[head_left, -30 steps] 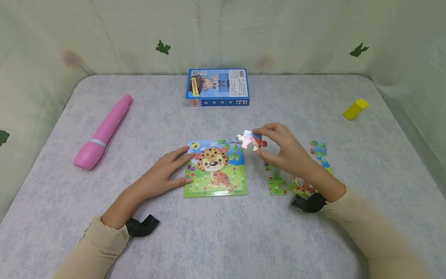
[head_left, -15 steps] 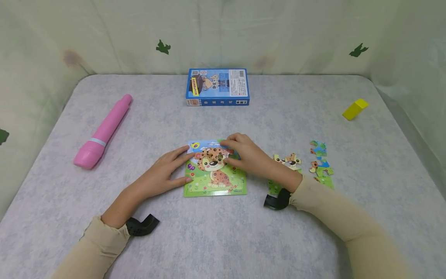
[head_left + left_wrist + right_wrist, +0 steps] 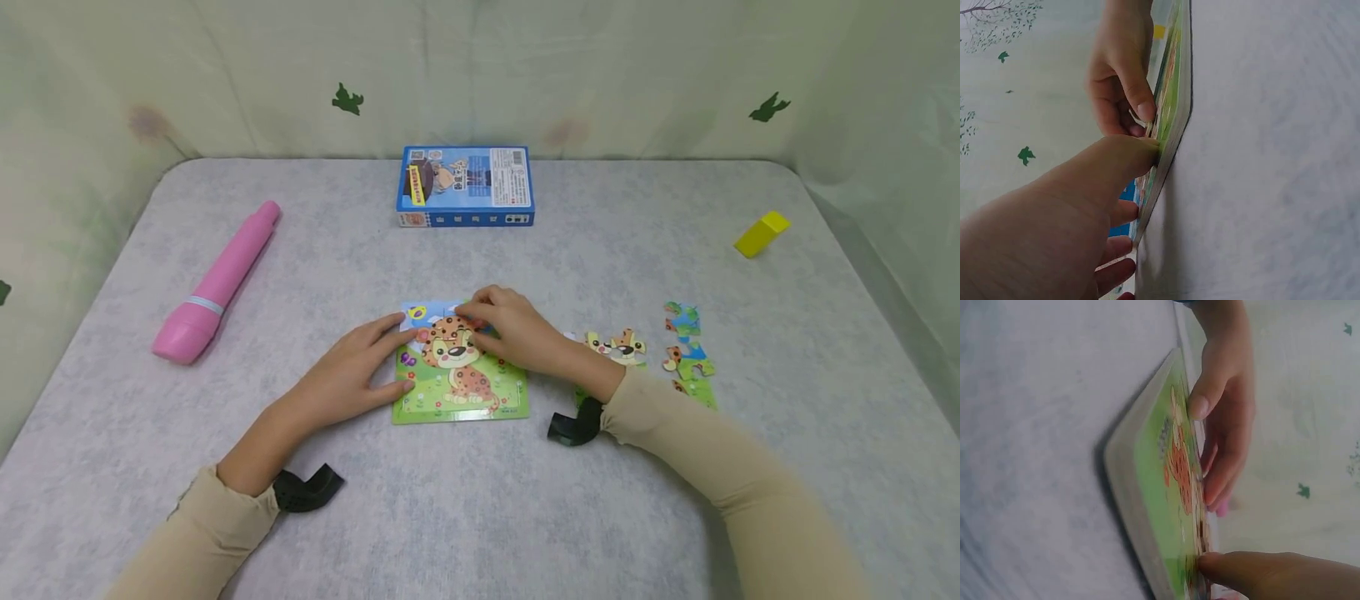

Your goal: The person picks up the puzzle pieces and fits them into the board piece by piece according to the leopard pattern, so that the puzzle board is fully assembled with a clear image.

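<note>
The left hand [image 3: 345, 367], grip spread, touches the left edge of the square, leopard-printed board [image 3: 467, 387] at frame centre; grey tabletop [image 3: 450, 517] stretches below. The right hand [image 3: 517, 333] hides its upper right, pinching or not I cannot tell; the tan sleeve [image 3: 678, 421] partly covers colourful jigsaw pieces [image 3: 618, 346].

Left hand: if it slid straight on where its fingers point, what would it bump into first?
Probably the right hand, at the same puzzle board, though exact heights are hard to judge.
</note>
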Demonstrator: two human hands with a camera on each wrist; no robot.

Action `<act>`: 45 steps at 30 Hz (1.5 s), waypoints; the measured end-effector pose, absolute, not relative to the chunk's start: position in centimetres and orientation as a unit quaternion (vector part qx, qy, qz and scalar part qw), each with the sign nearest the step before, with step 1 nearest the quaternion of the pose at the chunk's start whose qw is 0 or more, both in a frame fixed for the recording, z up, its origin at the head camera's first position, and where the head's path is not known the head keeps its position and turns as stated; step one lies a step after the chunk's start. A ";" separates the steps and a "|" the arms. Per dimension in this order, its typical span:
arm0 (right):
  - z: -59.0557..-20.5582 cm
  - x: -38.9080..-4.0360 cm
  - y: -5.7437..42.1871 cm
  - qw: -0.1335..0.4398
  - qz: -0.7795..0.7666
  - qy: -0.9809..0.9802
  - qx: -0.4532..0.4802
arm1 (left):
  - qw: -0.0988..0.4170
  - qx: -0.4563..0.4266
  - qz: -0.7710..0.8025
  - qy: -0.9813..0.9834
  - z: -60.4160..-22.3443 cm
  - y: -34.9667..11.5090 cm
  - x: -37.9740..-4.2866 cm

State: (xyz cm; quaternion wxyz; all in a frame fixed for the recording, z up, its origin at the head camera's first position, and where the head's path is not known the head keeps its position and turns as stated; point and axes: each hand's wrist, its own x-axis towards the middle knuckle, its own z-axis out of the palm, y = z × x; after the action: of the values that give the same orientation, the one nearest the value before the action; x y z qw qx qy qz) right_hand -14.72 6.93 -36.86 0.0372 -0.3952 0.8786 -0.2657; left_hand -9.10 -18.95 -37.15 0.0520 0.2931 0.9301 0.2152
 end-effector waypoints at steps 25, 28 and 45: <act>-35.5 -14.1 8.9 0.138 -0.331 0.872 -0.334 | 0.098 0.299 0.143 0.938 -36.0 -16.6 -11.0; -34.5 -13.6 10.6 0.111 -0.379 0.860 -0.323 | 0.098 0.298 0.143 0.939 -36.0 -16.6 -11.0; -33.7 -10.9 24.6 -0.056 -0.408 0.889 -0.199 | 0.094 0.296 0.143 0.940 -36.1 -16.5 -10.9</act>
State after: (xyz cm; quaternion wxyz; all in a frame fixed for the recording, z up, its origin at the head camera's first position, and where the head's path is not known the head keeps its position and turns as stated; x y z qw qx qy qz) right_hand -10.89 24.65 -33.71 -0.0561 -0.1995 0.8892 -0.4080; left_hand -10.85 -16.51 -36.14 0.0936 0.2957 0.9398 0.1435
